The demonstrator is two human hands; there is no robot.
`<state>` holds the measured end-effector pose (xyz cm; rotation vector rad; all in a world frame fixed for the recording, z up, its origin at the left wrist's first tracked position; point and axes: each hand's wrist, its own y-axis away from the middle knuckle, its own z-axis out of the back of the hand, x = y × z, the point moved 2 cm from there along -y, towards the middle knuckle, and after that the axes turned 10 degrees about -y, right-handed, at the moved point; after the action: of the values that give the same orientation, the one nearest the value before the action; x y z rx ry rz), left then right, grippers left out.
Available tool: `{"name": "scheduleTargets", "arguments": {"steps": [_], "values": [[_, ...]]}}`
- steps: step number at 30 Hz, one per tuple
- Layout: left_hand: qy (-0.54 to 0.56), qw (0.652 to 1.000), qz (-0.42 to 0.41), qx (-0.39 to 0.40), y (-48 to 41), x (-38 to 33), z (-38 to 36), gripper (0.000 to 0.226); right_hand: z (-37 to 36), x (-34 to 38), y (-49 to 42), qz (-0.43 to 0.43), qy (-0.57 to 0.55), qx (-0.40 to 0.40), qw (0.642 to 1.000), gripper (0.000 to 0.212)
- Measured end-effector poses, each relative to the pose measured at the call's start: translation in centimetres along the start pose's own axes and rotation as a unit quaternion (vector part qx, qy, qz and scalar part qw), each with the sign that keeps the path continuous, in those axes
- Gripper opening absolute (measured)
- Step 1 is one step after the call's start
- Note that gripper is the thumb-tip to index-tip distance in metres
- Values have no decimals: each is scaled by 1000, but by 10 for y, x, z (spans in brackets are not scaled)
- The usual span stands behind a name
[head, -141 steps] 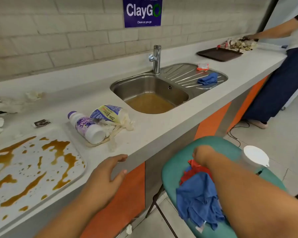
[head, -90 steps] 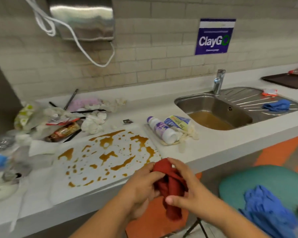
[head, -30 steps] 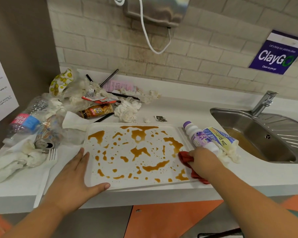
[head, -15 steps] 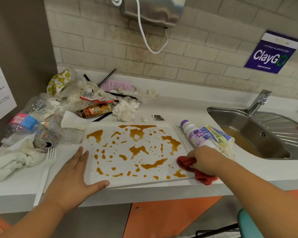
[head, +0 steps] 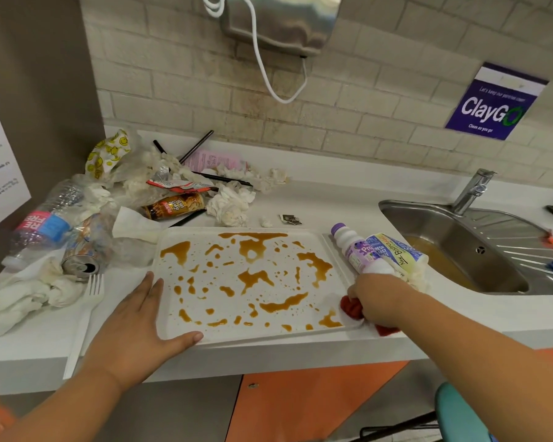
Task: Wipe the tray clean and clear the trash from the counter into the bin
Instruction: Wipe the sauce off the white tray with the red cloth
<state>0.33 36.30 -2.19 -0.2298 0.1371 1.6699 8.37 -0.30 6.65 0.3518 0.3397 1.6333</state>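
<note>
While my left grip (head: 138,323) lies flat with straight fingers on the near left corner of the white tray (head: 268,337), my right grip (head: 375,301) is clamped round a bunched red cloth (head: 351,307), which it presses down at the tray's near right corner. Brown stains (head: 253,250) spatter the whole tray bed. The tray sits at the front edge of the white surface (head: 332,199). Trash (head: 173,186) is heaped behind and left of it: crumpled tissues, wrappers, black straws, a crushed water bottle (head: 42,224), a dented can (head: 83,263) and a plastic fork (head: 95,288). A purple-capped white bottle (head: 361,253) lies just right of the tray, beside the sink (head: 460,244), which holds brown water.
</note>
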Motion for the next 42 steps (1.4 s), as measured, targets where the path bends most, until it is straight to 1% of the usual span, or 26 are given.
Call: {"name": "scheduleTargets", "arguments": {"steps": [2, 4, 5, 6, 8, 10, 12, 13, 15, 16, 18, 20, 22, 24, 26, 29, 31, 32, 34, 36, 38, 40, 42], "values": [[0, 1000, 0, 1, 0, 0, -1, 141, -11, 9, 3, 33, 59, 14, 998, 19], [-4, 1000, -1, 2, 0, 0, -1, 141, -16, 16, 4, 73, 42, 21, 996, 18], [-5, 1000, -1, 3, 0, 0, -1, 141, -15, 15, 2, 80, 25, 27, 996, 16], [-6, 1000, 0, 3, 0, 0, 0, 141, -12, 12, 1, 80, 14, 28, 996, 16], [-5, 1000, 0, 2, 0, 0, 0, 141, -6, 0, 0, 48, -13, 23, 998, 19], [-5, 1000, -1, 2, 0, 0, 0, 140, -8, -6, 2, 38, -2, 24, 999, 22], [-2, 1000, -1, 3, 0, 0, -1, 140, -15, 2, 3, 75, 37, 0, 996, 20], [2, 1000, -1, 3, 0, 0, -1, 141, -19, 8, 3, 100, 30, -12, 994, 20], [5, 1000, -1, 3, 0, 0, -1, 141, -21, 16, 3, 142, 8, -3, 990, 19], [4, 1000, -1, 2, 1, 0, 0, 141, -17, 16, 3, 144, 6, 3, 990, 18], [1, 1000, -1, 3, 0, -1, 0, 142, -8, 9, 2, 112, 20, 22, 993, 15], [-1, 1000, -1, 3, 0, -1, 0, 141, -4, 6, 1, 88, 40, 23, 995, 16], [-6, 1000, -3, 4, -1, 0, -1, 141, -9, 14, 1, 108, 44, 10, 993, 18], [-6, 1000, -2, 3, -1, 0, -1, 141, -17, 25, 1, 151, 15, 0, 988, 18], [-5, 1000, -2, 4, -1, 0, -1, 141, -17, 27, 2, 181, -13, 9, 983, 16], [-6, 1000, -1, 4, -1, 0, -1, 141, -8, 13, 1, 156, -3, 31, 987, 16], [-7, 1000, 1, 5, -1, 0, -2, 141, -8, 11, 1, 140, 11, 26, 990, 17], [-7, 1000, 2, 5, -1, 0, -2, 141, -10, 16, 2, 148, 13, 17, 989, 18], [-8, 1000, 1, 4, -2, 0, -3, 140, -19, 34, 3, 195, -2, -3, 981, 18], [-6, 1000, 2, 3, -2, 1, -3, 139, -26, 49, 4, 235, -27, -5, 972, 16], [-7, 1000, 2, 4, -2, 2, -2, 139, -22, 48, 4, 231, -39, 6, 972, 17], [-9, 1000, 2, 5, -1, 1, -2, 139, -16, 38, 3, 201, -34, 17, 979, 17], [-6, 1000, 3, 5, -1, 1, -3, 139, -14, 33, 2, 185, -21, 11, 982, 16]]}}
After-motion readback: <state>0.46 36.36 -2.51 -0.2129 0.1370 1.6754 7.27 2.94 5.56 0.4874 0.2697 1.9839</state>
